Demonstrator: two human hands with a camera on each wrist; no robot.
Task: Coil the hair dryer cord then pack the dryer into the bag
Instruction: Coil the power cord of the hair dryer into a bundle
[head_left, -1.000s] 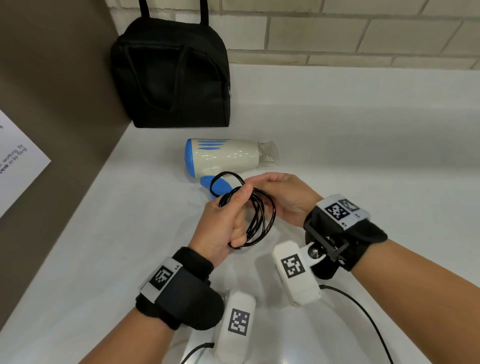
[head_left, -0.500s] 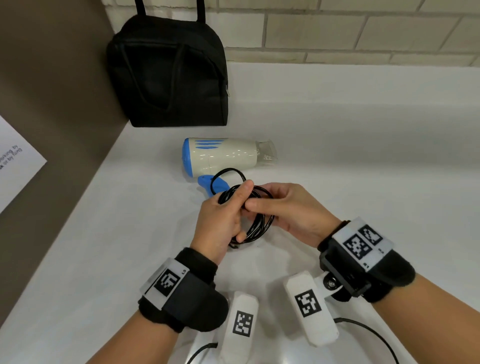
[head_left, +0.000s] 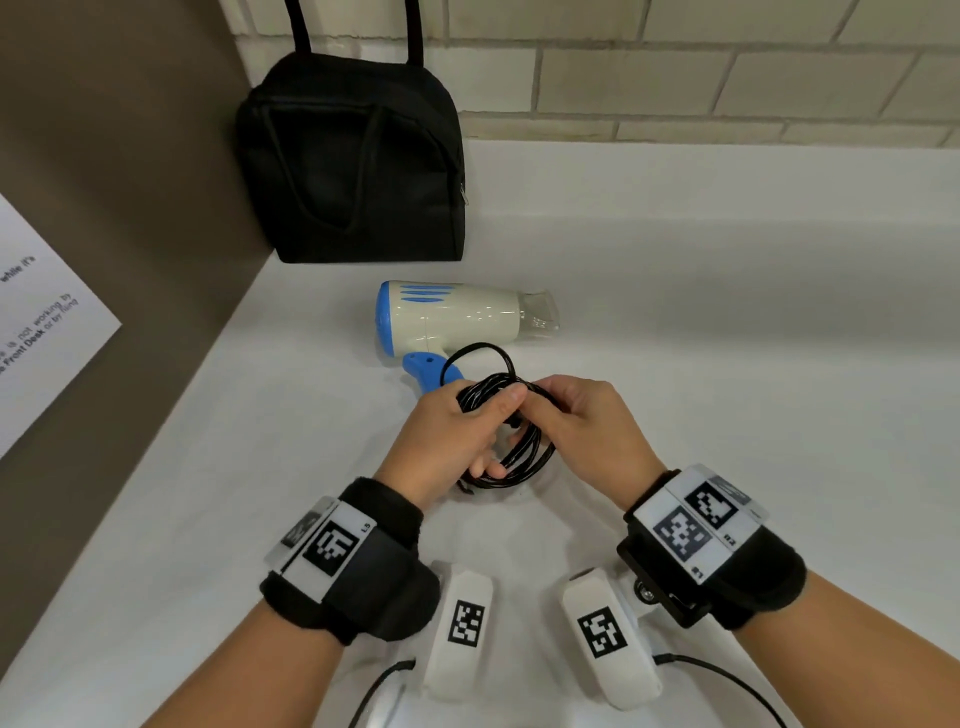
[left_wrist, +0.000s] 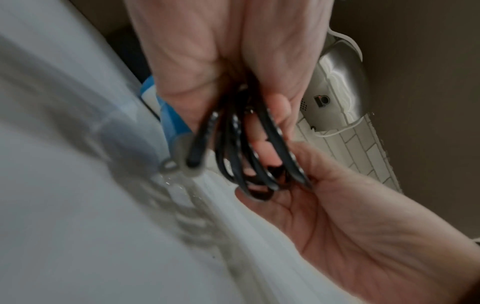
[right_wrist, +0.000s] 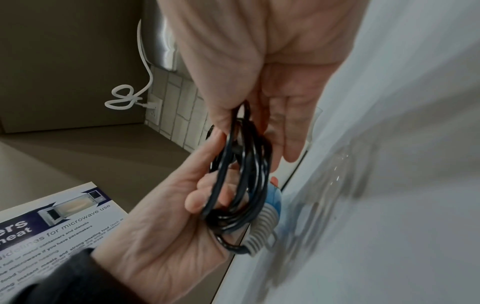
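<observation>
on the white counter (head_left: 727, 364), near its back left corner, the hair dryer (head_left: 457, 314) lies on its side, cream body with a blue rear ring and blue handle, clear nozzle pointing right; just in front of it both hands meet over the black cord (head_left: 511, 452), which is gathered into a bundle of several loops; one loop rises free above the hands, next to the blue handle; the left hand (head_left: 447, 441) has its fingers and thumb curled round the bundle, thumb lying across the top strands; the right hand (head_left: 582, 431) pinches the same loops from the other side, thumb against the strands, while its longer fingers reach straighter past them, as the right wrist view shows; in the left wrist view the strands hang blurred between the two palms; the black bag (head_left: 358, 166) stands upright against the tiled wall (head_left: 675, 67) behind the dryer, well apart from the hands, handles up; a printed notice (head_left: 41, 332) is on the brown side panel at left.
</observation>
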